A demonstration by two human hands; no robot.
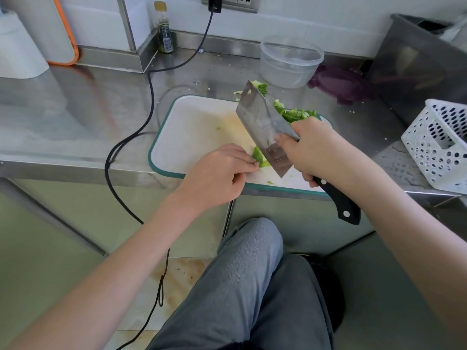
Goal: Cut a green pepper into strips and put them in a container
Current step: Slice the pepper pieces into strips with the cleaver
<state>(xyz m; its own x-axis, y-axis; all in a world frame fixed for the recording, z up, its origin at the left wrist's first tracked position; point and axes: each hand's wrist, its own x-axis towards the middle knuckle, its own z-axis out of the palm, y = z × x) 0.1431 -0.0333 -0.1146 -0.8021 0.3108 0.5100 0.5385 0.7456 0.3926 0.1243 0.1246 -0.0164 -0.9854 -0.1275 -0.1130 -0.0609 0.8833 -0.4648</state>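
Left hand (222, 170) pinches pepper piece (260, 157) | right hand (318, 150) grips cleaver (265, 127) — blade just beside piece

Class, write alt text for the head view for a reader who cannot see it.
A right hand grips a cleaver over a green pepper piece that the left hand pinches on a white cutting board; cut strips and a clear container sit behind.

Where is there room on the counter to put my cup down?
The steel counter is bare left of the cutting board, between it and the black cable. It's crowded right of the board: clear container, purple lid, white basket.
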